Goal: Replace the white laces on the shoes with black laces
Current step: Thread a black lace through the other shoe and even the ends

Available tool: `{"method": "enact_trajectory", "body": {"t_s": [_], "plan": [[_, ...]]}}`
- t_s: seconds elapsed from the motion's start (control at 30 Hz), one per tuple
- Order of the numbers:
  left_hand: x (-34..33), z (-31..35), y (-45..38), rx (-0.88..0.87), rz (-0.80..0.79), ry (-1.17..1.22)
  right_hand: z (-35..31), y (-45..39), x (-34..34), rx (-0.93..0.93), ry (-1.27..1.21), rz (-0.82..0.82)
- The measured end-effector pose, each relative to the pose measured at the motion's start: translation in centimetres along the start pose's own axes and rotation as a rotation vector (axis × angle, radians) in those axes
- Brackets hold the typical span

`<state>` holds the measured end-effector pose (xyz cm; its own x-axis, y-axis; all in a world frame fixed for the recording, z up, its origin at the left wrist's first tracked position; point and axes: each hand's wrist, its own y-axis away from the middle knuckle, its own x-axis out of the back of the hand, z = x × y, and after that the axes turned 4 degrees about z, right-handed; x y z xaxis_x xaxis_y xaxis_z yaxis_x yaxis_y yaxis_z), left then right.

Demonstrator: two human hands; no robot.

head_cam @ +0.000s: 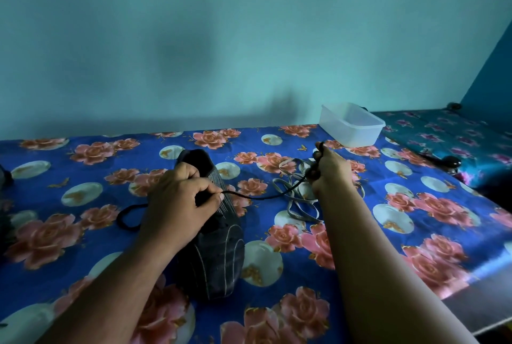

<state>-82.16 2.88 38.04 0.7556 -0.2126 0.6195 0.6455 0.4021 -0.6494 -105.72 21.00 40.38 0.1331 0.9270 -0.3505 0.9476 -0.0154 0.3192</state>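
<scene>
Head cam: left hand [177, 199] pins the shoe [216, 246] mid-surface and pinches the black lace [260, 197], prob to feed an eyelet. Right hand [331, 172] grips the other end, pulling it taut. White lace [293, 191] lies dumped btwn them. Floral surface [415, 205], tub [352, 127] at back, teal wall [249, 39].

Table under blue rose-print cloth [83, 194]: dark shoe [219, 255] at centre, pale lace [293, 202] heaped right of it, clear plastic tub [352, 127] upper right, near wall.
</scene>
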Motion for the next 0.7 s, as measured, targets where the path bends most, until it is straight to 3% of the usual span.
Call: {"method": "enact_trajectory", "body": {"t_s": [0.17, 0.27, 0.33, 0.43, 0.7], "plan": [[0.5, 0.3, -0.3, 0.002, 0.025, 0.122, 0.9, 5.4, -2.3, 0.517, 0.404, -0.194], [1.1, 0.9, -0.5, 0.060, 0.038, 0.326, 2.2, 9.1, -3.6, 0.736, 0.500, -0.441], [1.5, 1.5, -0.6, 0.115, 0.032, 0.434, 3.2, 11.1, -4.0, 0.823, 0.555, -0.569], [1.7, 1.7, -0.7, 0.227, 0.033, 0.572, 4.5, 12.0, -4.2, 0.947, 0.637, -0.622], [1.9, 0.9, -1.0, 0.328, 0.073, 0.740, 4.7, 12.3, -4.0, 0.963, 0.628, -0.764]]}}
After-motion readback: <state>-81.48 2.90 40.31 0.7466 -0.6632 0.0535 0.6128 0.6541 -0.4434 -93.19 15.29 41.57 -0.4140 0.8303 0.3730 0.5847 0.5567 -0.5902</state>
